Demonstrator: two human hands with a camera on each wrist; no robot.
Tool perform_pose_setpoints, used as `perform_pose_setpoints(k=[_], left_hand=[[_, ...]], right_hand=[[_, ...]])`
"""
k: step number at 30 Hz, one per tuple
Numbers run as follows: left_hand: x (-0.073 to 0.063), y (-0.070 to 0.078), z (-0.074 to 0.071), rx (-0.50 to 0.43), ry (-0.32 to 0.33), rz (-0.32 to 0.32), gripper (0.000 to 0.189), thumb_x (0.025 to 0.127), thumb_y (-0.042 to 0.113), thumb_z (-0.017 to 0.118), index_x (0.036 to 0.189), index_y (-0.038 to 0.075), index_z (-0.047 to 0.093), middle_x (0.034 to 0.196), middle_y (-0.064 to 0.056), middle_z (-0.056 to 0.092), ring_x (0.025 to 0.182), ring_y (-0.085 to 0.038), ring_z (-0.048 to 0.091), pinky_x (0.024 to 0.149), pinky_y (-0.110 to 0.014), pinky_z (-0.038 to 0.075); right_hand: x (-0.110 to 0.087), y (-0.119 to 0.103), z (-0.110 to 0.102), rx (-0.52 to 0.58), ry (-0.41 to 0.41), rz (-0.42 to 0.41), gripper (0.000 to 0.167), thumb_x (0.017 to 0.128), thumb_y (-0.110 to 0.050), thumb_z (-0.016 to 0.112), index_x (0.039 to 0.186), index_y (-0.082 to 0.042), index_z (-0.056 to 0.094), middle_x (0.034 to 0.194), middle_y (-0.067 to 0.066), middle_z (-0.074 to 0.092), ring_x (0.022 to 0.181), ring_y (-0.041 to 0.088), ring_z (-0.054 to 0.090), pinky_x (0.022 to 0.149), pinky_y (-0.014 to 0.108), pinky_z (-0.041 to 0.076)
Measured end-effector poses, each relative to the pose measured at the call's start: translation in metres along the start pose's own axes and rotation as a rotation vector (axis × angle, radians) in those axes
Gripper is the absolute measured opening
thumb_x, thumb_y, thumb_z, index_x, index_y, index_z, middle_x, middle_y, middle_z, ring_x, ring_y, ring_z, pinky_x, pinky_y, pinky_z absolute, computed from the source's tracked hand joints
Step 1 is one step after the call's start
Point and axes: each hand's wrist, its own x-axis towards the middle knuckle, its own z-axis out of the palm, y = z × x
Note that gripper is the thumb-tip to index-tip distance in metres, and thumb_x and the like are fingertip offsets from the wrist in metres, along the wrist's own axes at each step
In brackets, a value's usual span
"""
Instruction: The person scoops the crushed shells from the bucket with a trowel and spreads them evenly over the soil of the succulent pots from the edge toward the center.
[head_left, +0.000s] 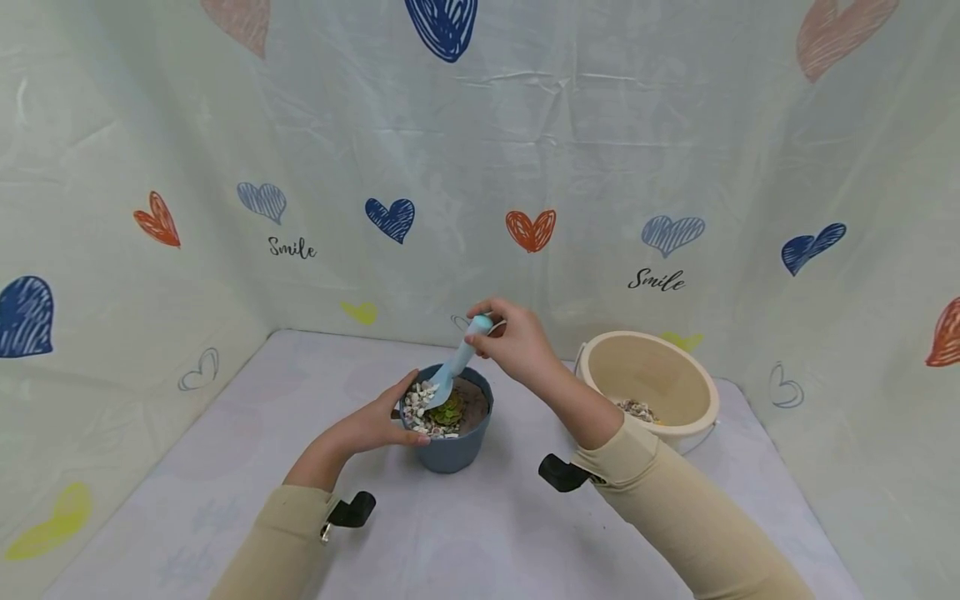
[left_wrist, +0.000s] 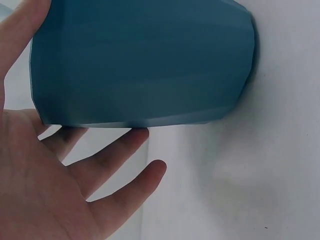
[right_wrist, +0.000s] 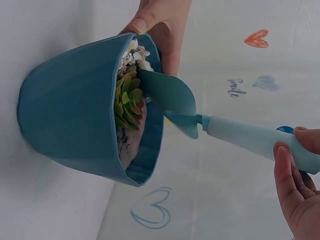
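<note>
A blue faceted flowerpot [head_left: 450,457] stands upright on the table. Inside it grows a small green succulent [head_left: 447,412], with white pebbles [head_left: 417,404] on its left and bare brownish soil [head_left: 474,404] on its right. My left hand [head_left: 375,425] holds the pot's left side, thumb at the near rim and fingers spread round the far side. My right hand [head_left: 513,337] pinches the handle end of a light blue trowel [right_wrist: 245,137] between thumb and fingers. The trowel slopes down into the pot, its blade [right_wrist: 172,95] over the pebbles beside the succulent, partly hiding them.
A cream bucket [head_left: 645,371] with a thin handle stands to the right, beyond my right forearm. Some mixed pebbles [head_left: 636,410] lie in its bottom. Behind the white-covered table [head_left: 480,542] hangs a curtain [head_left: 465,150] printed with hearts.
</note>
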Motion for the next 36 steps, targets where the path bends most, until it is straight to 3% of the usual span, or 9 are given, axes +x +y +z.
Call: perform_pose_setpoints(k=[10, 18, 36], left_hand=[[0.0, -0.003, 0.003, -0.017, 0.008, 0.006, 0.114, 0.079, 0.027, 0.082, 0.157, 0.008, 0.001, 0.157, -0.027, 0.012, 0.14, -0.047, 0.019, 0.106, -0.065, 0.024], [-0.003, 0.0, 0.005, -0.008, 0.032, -0.032, 0.115, 0.079, 0.029, 0.083, 0.157, 0.007, 0.002, 0.158, -0.026, 0.011, 0.142, -0.046, 0.013, 0.107, -0.066, 0.022], [-0.007, 0.003, 0.015, 0.02, 0.112, -0.037, 0.115, 0.077, 0.028, 0.085, 0.156, 0.001, 0.006, 0.155, -0.031, 0.013, 0.141, -0.049, 0.013, 0.107, -0.065, 0.023]], right_hand=[[0.0, -0.001, 0.0, -0.001, 0.003, 0.003, 0.027, 0.089, -0.008, 0.072, 0.115, -0.007, 0.066, 0.092, 0.01, 0.06, 0.07, 0.019, 0.063, 0.056, 0.029, 0.05], [0.0, 0.001, 0.0, -0.01, 0.012, 0.01, 0.028, 0.089, -0.007, 0.072, 0.115, -0.008, 0.066, 0.093, 0.01, 0.06, 0.071, 0.019, 0.063, 0.058, 0.03, 0.052], [0.001, 0.0, -0.003, -0.039, 0.013, -0.006, 0.027, 0.088, -0.008, 0.072, 0.114, -0.008, 0.066, 0.095, 0.009, 0.06, 0.074, 0.018, 0.064, 0.06, 0.03, 0.053]])
